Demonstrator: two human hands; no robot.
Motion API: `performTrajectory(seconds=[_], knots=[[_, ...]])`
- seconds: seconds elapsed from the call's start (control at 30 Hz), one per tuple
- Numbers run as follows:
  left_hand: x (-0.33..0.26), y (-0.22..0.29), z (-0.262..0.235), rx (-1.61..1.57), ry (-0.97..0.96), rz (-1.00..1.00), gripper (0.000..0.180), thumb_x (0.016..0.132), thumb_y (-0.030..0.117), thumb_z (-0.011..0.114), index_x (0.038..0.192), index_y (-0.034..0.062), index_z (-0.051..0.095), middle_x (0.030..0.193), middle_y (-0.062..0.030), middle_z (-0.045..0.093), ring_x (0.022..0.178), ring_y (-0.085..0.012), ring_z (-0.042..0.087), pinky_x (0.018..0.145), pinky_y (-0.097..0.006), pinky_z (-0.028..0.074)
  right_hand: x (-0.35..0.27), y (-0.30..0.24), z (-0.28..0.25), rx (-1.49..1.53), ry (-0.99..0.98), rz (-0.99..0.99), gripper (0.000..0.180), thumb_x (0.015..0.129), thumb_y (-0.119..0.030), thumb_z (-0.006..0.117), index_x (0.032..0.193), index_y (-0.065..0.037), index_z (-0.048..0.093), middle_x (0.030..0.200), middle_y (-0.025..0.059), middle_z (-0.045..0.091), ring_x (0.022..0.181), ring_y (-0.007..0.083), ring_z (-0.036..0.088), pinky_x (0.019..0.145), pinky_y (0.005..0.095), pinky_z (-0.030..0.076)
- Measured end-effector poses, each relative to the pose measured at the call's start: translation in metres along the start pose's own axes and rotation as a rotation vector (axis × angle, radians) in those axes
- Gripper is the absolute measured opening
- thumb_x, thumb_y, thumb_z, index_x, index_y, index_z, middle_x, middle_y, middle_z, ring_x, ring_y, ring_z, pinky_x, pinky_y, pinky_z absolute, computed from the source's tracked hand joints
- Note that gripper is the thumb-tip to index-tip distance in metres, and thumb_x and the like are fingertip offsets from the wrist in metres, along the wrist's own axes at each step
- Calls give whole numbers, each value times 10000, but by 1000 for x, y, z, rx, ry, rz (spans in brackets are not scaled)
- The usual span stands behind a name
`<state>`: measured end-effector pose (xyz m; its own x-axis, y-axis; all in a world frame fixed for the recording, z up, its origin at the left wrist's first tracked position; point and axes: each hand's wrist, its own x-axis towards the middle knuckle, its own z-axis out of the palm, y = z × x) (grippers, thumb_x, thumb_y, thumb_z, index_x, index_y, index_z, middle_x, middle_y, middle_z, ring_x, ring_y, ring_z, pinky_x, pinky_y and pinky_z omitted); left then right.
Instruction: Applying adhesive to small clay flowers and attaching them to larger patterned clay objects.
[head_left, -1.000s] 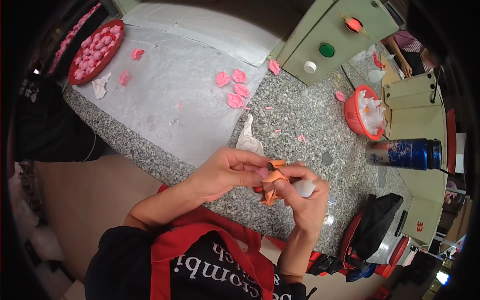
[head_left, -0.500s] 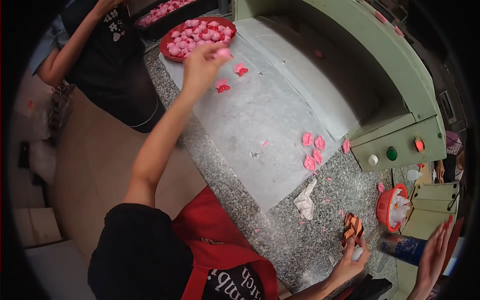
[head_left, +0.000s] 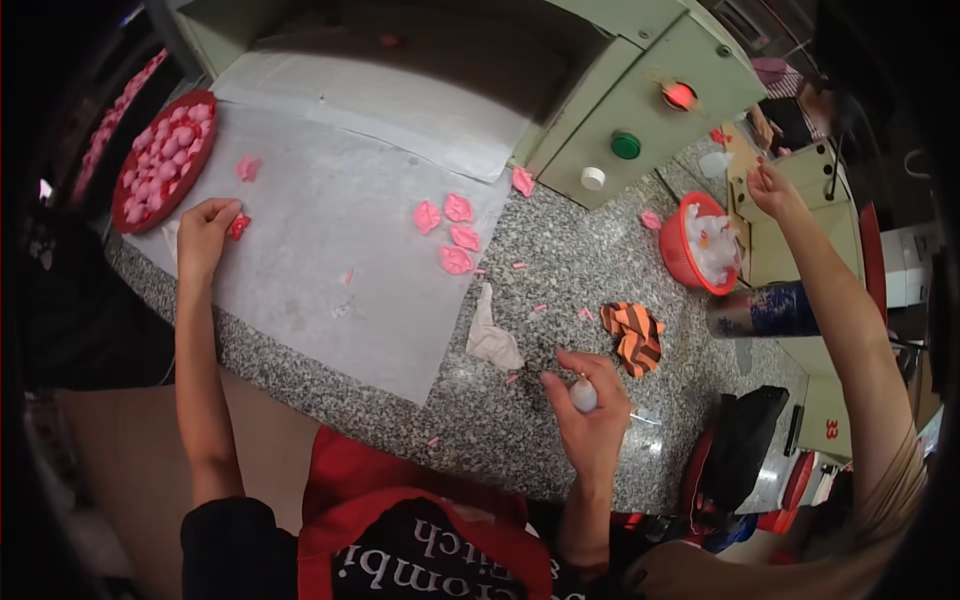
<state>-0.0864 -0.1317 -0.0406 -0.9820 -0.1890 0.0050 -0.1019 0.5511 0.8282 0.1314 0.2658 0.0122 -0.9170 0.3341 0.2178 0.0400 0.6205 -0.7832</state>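
Note:
My left hand point(head_left: 208, 232) rests low over the white paper sheet point(head_left: 330, 235), its fingertips pinched on a small pink-and-red piece point(head_left: 238, 226) that the fingers partly hide. A flattened pink piece point(head_left: 248, 168) lies just beyond it. To the left stands a red bowl point(head_left: 207, 160) heaped with pink balls point(head_left: 160, 168) and red bits. Over the speckled counter, my right hand point(head_left: 592, 415) curls its fingers around a small white rounded thing point(head_left: 583, 394), whose kind I cannot make out. An orange-and-brown striped piece point(head_left: 635, 338) lies beyond that hand, apart from it.
Several pink pieces point(head_left: 457, 208) lie at the paper's right edge, near a crumpled white cloth point(head_left: 492, 335). A green machine point(head_left: 640, 110) with knobs stands behind. To the right are a red basket point(head_left: 680, 250), a dark blue cylinder point(head_left: 780, 310) and another person's arm point(head_left: 840, 270).
The view has turned rightward. My left hand has come from beside the bowl down to the paper; the pink ball it held is no longer in it. My right hand has drawn away from the striped piece.

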Motion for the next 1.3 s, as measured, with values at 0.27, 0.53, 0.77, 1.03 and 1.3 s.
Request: performTrajectory(seconds=[0.27,0.53,0.77,1.03,1.3], knots=[[-93,92,50,-761,-272,22,185,843,162,525,912,-7,555,774,-57,568,719,-139,545,665,-252,425,-9,7,-12,328,-71,337,332,712,27,594,1019,-34,486,794,33,497,708,86,498,567,191,426],[-190,152,150,-1391,-1019,-713,363,835,180,519,1125,-33,471,976,-132,547,994,-310,531,861,-431,428,-17,-1,-17,628,-4,330,368,765,56,539,1086,-34,384,893,113,527,793,193,575,604,268,499],[-193,143,150,-1517,-1185,-704,464,876,184,448,1255,-45,310,1267,-233,365,1188,-319,372,958,-421,340,-21,12,-29,651,146,342,358,767,-34,589,1079,-15,414,881,169,580,702,200,594,522,241,474],[-202,159,143,-1445,-1035,-647,488,887,195,427,1273,-57,264,1274,-217,365,1200,-313,356,997,-375,318,-33,-9,-24,698,276,344,437,722,-260,625,1016,24,470,785,72,496,612,104,468,504,184,399],[-214,162,137,-1486,-1064,-618,486,891,215,437,1279,-31,279,1189,-169,456,1140,-281,430,972,-365,353,-51,-33,-30,356,314,108,482,665,-375,679,893,13,505,808,80,493,725,156,482,651,275,404]])
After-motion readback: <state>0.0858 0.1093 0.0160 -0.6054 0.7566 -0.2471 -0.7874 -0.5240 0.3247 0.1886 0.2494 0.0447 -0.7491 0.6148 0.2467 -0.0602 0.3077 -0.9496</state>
